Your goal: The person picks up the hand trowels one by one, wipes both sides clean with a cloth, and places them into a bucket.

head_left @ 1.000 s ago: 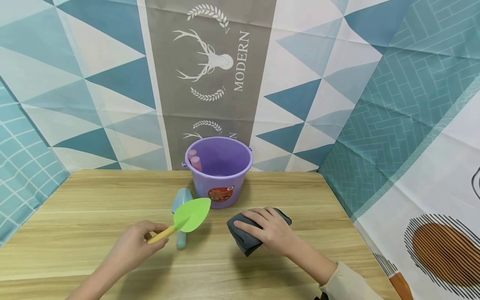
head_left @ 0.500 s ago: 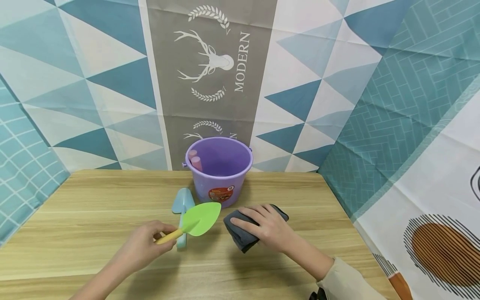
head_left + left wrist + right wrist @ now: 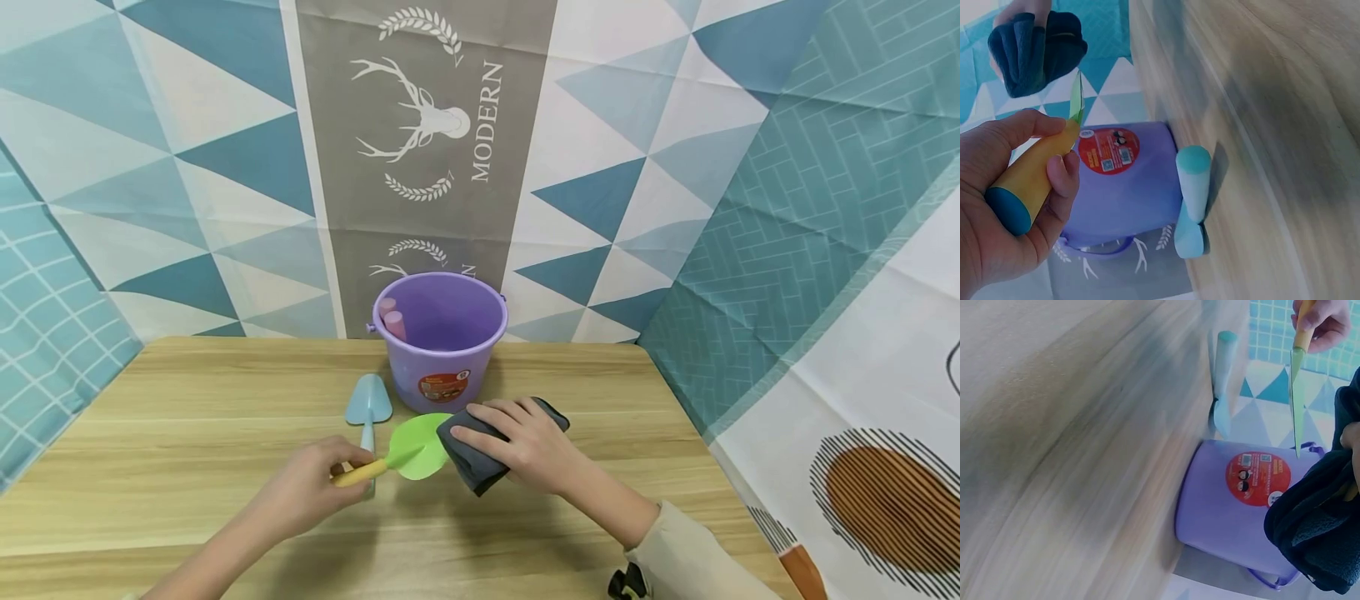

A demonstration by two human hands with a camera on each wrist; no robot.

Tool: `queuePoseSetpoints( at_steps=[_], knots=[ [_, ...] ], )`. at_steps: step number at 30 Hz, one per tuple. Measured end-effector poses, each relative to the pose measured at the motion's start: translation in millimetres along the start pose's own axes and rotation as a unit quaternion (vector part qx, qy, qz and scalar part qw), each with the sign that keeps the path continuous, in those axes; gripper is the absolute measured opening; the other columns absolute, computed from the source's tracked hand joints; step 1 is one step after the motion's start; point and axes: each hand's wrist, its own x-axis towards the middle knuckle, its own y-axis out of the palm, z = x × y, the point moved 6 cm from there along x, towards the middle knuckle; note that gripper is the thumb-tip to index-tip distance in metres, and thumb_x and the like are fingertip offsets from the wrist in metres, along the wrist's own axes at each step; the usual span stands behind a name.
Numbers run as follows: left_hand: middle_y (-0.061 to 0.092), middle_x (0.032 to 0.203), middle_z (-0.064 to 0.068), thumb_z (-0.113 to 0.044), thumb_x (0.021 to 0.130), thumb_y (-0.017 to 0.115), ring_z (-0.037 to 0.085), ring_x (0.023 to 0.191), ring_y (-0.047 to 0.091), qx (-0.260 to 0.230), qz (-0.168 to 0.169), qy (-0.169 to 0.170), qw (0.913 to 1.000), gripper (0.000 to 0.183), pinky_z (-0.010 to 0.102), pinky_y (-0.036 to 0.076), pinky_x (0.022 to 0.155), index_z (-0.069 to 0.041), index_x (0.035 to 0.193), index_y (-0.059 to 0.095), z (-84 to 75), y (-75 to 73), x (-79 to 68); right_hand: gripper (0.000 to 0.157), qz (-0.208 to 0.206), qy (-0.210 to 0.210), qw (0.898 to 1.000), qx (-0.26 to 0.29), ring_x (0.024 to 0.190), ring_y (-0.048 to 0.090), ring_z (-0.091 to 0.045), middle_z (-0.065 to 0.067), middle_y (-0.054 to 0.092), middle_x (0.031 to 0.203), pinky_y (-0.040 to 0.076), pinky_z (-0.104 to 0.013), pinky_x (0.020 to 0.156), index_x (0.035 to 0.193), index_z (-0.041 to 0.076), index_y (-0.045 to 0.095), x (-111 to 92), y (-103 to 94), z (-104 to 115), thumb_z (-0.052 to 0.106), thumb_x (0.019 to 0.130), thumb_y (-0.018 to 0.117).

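My left hand [image 3: 318,487] grips the yellow handle of a toy shovel [image 3: 414,447] with a leaf-shaped green blade, held above the table. In the left wrist view the handle's blue end [image 3: 1009,211] sticks out of the palm. My right hand [image 3: 525,442] holds a folded dark grey cloth [image 3: 476,457], fingers spread over its top. The cloth overlaps the tip of the green blade in the head view; both wrist views show a gap between them. A light blue toy shovel [image 3: 368,402] lies on the table, its handle partly behind my left hand.
Behind the hands a purple bucket [image 3: 442,367] with a red label stands near the table's back edge. Two pink handle ends [image 3: 394,324] show inside it at the left. The wooden table [image 3: 202,417] meets patterned wall cloths at the back and right.
My left hand has moved right with the green-bladed shovel. My right hand has shifted slightly left and up in the view with the cloth, so blade and cloth now overlap.
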Motion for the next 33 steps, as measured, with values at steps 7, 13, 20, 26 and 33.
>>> queuePoseSetpoints(
  at_steps=[7, 13, 20, 26, 33],
  knots=[
    [0.059, 0.079, -0.008, -0.011, 0.073, 0.072, -0.003, 0.062, 0.046, -0.001, 0.029, 0.016, 0.9995, 0.019, 0.017, 0.043, 0.051, -0.014, 0.092, 0.072, -9.7, 7.0, 6.2, 0.058, -0.002, -0.006, 1.0, -0.008, 0.101, 0.061, -0.02, -0.006, 0.062, 0.119, 0.051, -0.034, 0.076, 0.127, 0.022, 0.057, 7, 1.5, 1, 0.012, 0.073, 0.075],
    [0.059, 0.079, -0.008, -0.01, 0.073, 0.071, -0.003, 0.06, 0.046, -0.005, 0.047, 0.022, 0.9987, 0.016, 0.017, 0.043, 0.051, -0.014, 0.089, 0.072, -18.2, 12.3, 11.9, 0.059, -0.001, -0.005, 1.0, -0.017, 0.1, 0.061, -0.019, -0.005, 0.063, 0.117, 0.05, -0.033, 0.075, 0.125, 0.022, 0.058, 10, 3.8, 6, 0.018, 0.07, 0.079],
    [0.059, 0.079, -0.01, -0.01, 0.074, 0.071, -0.001, 0.066, 0.047, 0.003, 0.053, 0.025, 0.9983, 0.015, 0.016, 0.044, 0.056, -0.016, 0.088, 0.072, -25.3, 17.4, 16.9, 0.032, 0.008, -0.008, 0.999, -0.047, 0.099, 0.061, -0.02, -0.004, 0.063, 0.119, 0.051, -0.033, 0.074, 0.127, 0.024, 0.057, 15, 7.9, 12, 0.016, 0.098, 0.045],
    [0.058, 0.08, -0.009, -0.01, 0.074, 0.071, -0.001, 0.066, 0.047, 0.012, 0.05, 0.042, 0.9978, 0.018, 0.016, 0.043, 0.055, -0.012, 0.092, 0.072, -33.7, 17.1, 15.8, 0.038, 0.048, -0.012, 0.995, -0.087, 0.1, 0.061, -0.019, -0.002, 0.063, 0.12, 0.051, -0.034, 0.074, 0.13, 0.027, 0.054, 19, 11.8, 18, 0.02, 0.092, 0.056],
    [0.056, 0.079, -0.01, -0.009, 0.074, 0.071, -0.001, 0.067, 0.046, 0.042, 0.025, 0.081, 0.9955, 0.02, 0.016, 0.044, 0.057, -0.01, 0.094, 0.071, -42.2, 13.7, 13.4, 0.055, 0.107, -0.003, 0.989, -0.1, 0.105, 0.059, -0.019, -0.001, 0.06, 0.125, 0.05, -0.036, 0.078, 0.134, 0.03, 0.048, 18, 18.3, 18, 0.021, 0.084, 0.068]
  ],
)
